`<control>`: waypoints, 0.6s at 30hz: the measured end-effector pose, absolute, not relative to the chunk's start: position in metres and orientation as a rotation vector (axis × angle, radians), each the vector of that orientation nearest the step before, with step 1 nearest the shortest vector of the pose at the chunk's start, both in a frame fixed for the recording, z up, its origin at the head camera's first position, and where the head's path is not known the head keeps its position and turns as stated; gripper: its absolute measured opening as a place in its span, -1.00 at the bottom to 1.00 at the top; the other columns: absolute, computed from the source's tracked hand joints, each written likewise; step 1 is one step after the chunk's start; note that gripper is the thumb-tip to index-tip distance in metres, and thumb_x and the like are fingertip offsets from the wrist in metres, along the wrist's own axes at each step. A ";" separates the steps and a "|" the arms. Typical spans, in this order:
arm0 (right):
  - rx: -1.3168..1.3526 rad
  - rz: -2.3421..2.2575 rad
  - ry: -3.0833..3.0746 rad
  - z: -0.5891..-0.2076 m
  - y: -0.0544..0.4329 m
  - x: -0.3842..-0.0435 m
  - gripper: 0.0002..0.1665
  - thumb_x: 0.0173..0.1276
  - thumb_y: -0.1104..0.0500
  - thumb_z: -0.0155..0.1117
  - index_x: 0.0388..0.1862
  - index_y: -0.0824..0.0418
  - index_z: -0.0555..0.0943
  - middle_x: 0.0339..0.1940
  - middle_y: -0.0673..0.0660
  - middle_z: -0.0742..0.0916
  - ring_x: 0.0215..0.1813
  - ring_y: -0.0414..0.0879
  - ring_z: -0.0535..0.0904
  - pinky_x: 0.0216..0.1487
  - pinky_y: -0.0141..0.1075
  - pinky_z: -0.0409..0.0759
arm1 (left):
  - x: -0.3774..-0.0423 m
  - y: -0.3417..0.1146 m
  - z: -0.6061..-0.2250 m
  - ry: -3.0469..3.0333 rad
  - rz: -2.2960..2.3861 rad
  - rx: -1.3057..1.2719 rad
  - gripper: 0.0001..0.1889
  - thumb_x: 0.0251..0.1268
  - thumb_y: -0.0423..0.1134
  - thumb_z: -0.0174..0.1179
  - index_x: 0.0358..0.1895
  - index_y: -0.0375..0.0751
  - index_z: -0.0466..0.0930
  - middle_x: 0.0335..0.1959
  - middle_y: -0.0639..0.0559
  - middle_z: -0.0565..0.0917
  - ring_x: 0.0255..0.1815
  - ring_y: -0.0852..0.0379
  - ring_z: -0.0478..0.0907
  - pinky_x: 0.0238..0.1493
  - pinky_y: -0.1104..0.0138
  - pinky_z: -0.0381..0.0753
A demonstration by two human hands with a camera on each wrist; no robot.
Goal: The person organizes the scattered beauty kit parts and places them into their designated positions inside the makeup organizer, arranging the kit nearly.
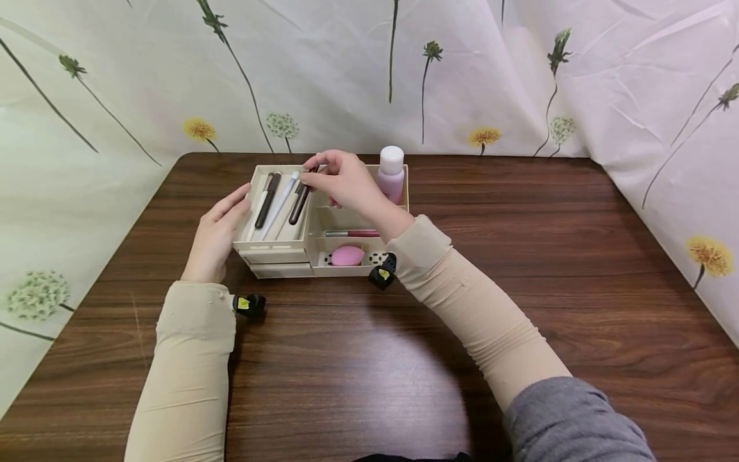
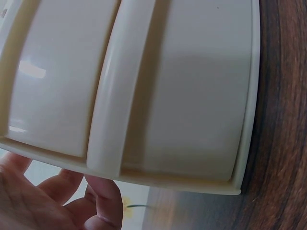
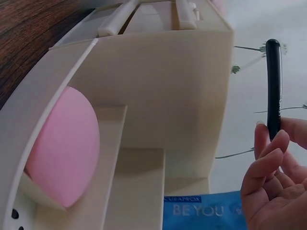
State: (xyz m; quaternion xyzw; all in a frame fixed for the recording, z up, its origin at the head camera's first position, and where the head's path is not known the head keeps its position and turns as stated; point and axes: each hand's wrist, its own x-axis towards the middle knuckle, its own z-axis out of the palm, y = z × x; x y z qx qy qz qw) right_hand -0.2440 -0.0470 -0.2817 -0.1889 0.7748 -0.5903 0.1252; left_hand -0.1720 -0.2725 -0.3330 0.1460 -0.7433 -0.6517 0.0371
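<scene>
A cream desktop organizer (image 1: 277,244) stands near the table's back edge. My right hand (image 1: 346,183) is over its upper left tray and pinches a dark-handled makeup brush (image 1: 298,205). In the right wrist view the black handle (image 3: 274,86) sticks up from the fingertips; the brush's other end is hidden in the hand. Several slim brushes, including a dark one (image 1: 265,208) and a pale blue one (image 1: 281,204), lie in the tray. My left hand (image 1: 215,237) touches the organizer's left side, its fingers extended along it. Drawer fronts (image 2: 192,105) fill the left wrist view.
The organizer's right side holds a lilac bottle with a white cap (image 1: 391,173), a pink sponge (image 1: 348,256) and a reddish stick (image 1: 352,233). A blue CURAPROX packet (image 3: 206,211) lies at the back. Flowered cloth (image 1: 358,77) hangs behind the wooden table (image 1: 519,256).
</scene>
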 end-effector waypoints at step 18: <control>-0.557 -1.515 2.361 -0.297 -0.069 -0.252 -0.77 0.39 0.08 0.33 -0.02 0.08 0.62 -0.42 0.00 0.64 -0.64 -0.15 0.44 -0.53 -0.39 0.45 | -0.172 -0.273 -0.332 -2.297 -1.972 0.443 -0.47 0.46 0.09 0.09 0.46 0.22 0.35 0.58 0.11 0.18 0.54 0.19 0.08 0.59 0.18 -0.02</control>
